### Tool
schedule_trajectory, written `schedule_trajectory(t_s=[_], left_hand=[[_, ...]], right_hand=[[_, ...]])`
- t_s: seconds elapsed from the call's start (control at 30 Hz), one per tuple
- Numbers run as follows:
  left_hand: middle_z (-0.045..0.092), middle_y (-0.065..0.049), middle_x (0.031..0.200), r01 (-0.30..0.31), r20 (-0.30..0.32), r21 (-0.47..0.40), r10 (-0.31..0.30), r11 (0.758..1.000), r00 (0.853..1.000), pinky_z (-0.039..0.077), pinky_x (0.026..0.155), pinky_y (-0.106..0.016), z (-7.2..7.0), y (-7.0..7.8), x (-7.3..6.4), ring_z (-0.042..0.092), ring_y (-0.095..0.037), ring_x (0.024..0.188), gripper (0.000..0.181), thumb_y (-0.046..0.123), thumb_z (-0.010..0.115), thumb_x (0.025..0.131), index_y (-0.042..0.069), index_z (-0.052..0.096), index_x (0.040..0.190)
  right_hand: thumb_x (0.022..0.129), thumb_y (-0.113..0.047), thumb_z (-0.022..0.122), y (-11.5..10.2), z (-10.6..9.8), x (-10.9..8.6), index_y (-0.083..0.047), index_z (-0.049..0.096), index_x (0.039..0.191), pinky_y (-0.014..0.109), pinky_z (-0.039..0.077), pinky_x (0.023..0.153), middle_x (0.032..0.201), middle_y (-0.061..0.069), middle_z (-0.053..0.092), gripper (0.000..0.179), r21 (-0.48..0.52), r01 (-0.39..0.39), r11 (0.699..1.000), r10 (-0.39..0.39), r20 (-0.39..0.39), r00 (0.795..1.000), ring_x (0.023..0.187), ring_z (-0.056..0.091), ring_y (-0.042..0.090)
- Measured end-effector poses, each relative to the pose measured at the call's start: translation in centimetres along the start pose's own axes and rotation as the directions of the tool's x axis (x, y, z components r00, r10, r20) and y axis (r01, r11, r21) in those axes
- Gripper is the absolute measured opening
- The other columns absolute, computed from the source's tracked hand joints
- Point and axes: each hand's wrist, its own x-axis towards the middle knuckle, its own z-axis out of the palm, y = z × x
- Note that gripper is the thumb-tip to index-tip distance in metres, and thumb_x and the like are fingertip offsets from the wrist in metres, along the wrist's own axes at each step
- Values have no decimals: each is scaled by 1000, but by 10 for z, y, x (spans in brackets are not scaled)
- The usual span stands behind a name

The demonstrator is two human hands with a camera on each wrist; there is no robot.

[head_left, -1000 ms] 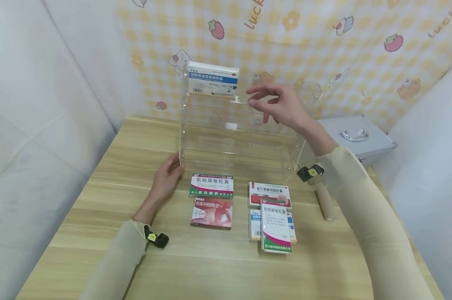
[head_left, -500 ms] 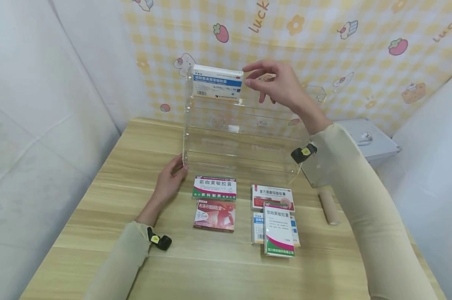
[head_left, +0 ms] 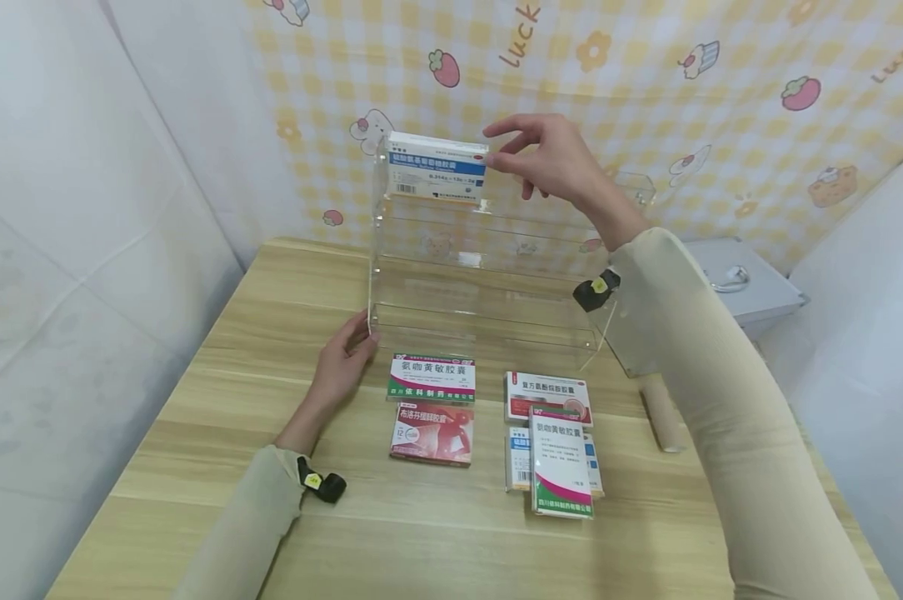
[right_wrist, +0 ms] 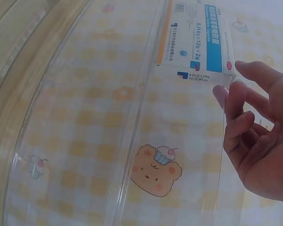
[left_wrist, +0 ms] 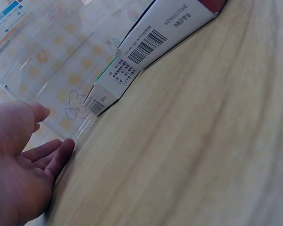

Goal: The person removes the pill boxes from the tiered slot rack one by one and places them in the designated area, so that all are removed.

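Note:
A clear acrylic display rack [head_left: 489,312] with several tiers stands at the back of the table. On its top tier, at the left end, a white-and-blue medicine box [head_left: 436,172] stands upright. My right hand [head_left: 552,158] is at the right end of that box, thumb and index fingertips right at its corner; the other fingers are loosely bent in the right wrist view. My left hand [head_left: 342,354] holds the rack's lower left edge, fingers and thumb about the clear side panel. Near it lie a green-and-white medicine box [head_left: 431,378] and a red medicine box [head_left: 432,434].
To the right lie a red-and-white box [head_left: 547,396] and a green-and-white box [head_left: 561,462] set across another blue-and-white box [head_left: 517,459]. A silver case [head_left: 751,279] and a tan cylinder [head_left: 663,414] are farther right. A patterned cloth [head_left: 616,67] hangs behind.
My right hand has moved up and left to the right end of the white-and-blue medicine box. My left hand stays at the rack's edge. The head view has shifted slightly.

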Motion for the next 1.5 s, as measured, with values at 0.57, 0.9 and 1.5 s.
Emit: schedule_trajectory(t_s=[0.57,0.9,1.5], left_hand=[[49,-4,144,6,-14,2,-6,1000,1000,53,92,-35,0,0,0,52,-22,124,52,29,58,100,30,40,149],[48,-4,145,5,-6,10,-5,1000,1000,53,93,-35,0,0,-1,52,-22,125,52,31,57,100,30,39,149],[48,-4,145,-19,-20,44,20,999,1000,49,100,-38,2,-2,1,48,-21,129,52,32,57,100,28,40,149]], right_hand=[[90,-37,71,-2,9,9,-24,68,127,27,48,37,110,5,72,39,-75,-16,997,16,0,1000,41,54,22],[87,-34,75,3,12,12,-22,71,119,30,47,35,107,5,73,35,6,-9,1000,9,-31,999,39,53,25],[82,-33,79,6,15,11,-19,75,112,28,42,32,105,4,73,33,113,15,993,-4,-96,995,44,59,27]])
